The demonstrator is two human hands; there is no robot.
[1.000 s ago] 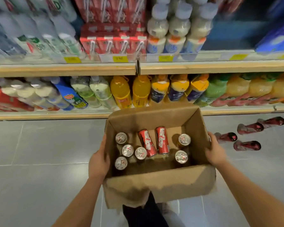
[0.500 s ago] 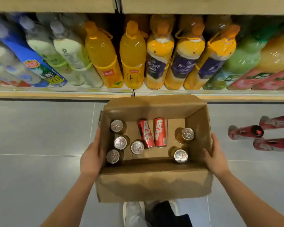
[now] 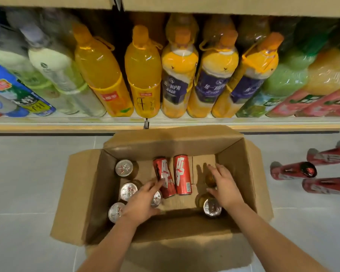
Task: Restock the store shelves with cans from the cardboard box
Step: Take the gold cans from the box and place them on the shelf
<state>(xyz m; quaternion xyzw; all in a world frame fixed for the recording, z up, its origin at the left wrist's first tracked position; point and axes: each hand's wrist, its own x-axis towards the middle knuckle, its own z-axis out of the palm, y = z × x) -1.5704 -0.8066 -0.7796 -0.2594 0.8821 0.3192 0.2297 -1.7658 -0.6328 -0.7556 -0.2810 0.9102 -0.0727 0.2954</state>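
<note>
**Both hands down in the can box**

Grey floor tiles (image 3: 28, 183) lie under you, and the store shelf (image 3: 67, 127) runs along the top, from 10 o'clock to 2 o'clock. Big orange drink bottles (image 3: 143, 75) stand on it in a row.

Your cardboard box (image 3: 82, 193) sits on the floor right in front of the shelf, open at the top. Inside, at the box's 12 o'clock, two red cans (image 3: 182, 173) lie flat, side by side. Round silver can tops (image 3: 124, 167) show at the box's 9 o'clock, where cans stand up along the left wall. One more standing can (image 3: 212, 208) is at the box's 4 o'clock.

Your left hand (image 3: 141, 203) is inside the box. Its fingers are spread and reach to the near end of the left red can. It covers part of a standing can, and it holds nothing that you can see.

Your right hand (image 3: 226, 187) is inside too, at the box's 3 o'clock. Its fingers are spread over a gold can that is mostly hidden under them. You cannot tell if it has a grip on that can.

Out on the floor at 3 o'clock, well apart from the box, dark red bottles (image 3: 292, 170) lie on their sides.
</note>
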